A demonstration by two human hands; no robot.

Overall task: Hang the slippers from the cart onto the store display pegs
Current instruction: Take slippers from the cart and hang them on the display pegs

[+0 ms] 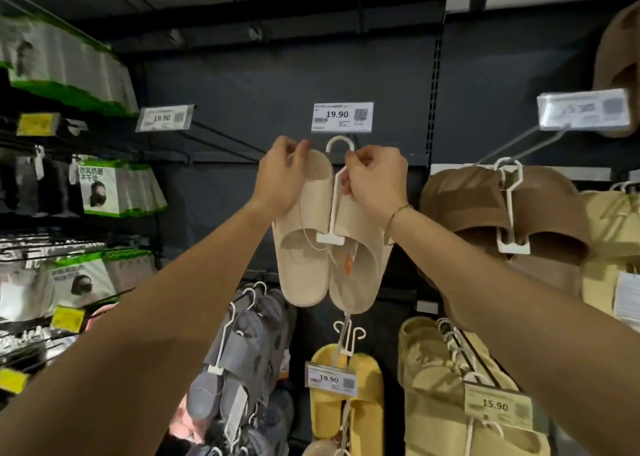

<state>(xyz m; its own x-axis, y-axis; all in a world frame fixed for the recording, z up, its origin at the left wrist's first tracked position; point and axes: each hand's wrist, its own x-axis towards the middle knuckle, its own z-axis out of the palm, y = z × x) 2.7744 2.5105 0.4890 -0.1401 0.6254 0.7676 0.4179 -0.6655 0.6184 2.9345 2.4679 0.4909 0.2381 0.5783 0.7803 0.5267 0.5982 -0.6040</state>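
Both my arms reach up in front of the display wall. My left hand [282, 175] grips the heel end of the left slipper of a beige pair [311, 233], fingers curled over its top edge. My right hand [377, 181] pinches the white plastic hanger [334, 199] that joins the pair, just below its hook. The hook sits right under the 19.90 price tag [343, 117] at the tip of the middle peg; I cannot tell whether it is on the peg yet. Below hang yellow slippers [360, 417] and grey slippers [239, 358]; brown slippers [474, 202] hang toward the wall's right edge, mask packs [104, 188] toward its left.
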